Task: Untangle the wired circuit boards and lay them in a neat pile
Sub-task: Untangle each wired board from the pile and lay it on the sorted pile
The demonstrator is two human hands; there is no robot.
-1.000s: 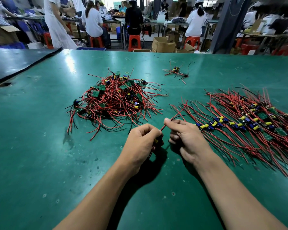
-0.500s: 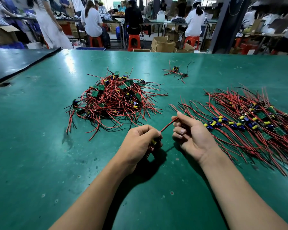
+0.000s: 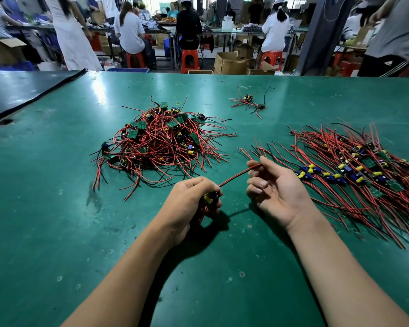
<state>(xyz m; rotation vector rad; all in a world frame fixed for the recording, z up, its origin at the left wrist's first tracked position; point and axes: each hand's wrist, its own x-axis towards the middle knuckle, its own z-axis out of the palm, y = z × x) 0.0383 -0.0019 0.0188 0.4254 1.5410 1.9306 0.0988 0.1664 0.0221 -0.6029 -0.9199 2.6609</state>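
Left hand point(image 3: 191, 199) is curled tight round one board point(image 3: 208, 198). Only a yellow part shows between the fingers, the rest is hidden. Right hand point(image 3: 276, 187) is palm-up, thumb and forefinger pinching the red wire point(image 3: 236, 175) near its free end, other fingers loosely curled. The wire runs taut between our hands, front-middle of the tabletop point(image 3: 57, 208).

Risks as we judge them:
- Too much pull strains the lead at its solder joint.
- Leads bunched in our left fist could re-loop.
- Our right fingertips sit just beside the sorted pile point(image 3: 354, 171) by the right edge, so a sweep there could snag and drag laid wires.

The tangled heap point(image 3: 161, 140) is mid-table, well apart. We have open room toward the front edge and the front-left corner. A stray cluster point(image 3: 248, 102) lies far centre and a black mat point(image 3: 21, 90) at the far-left corner.
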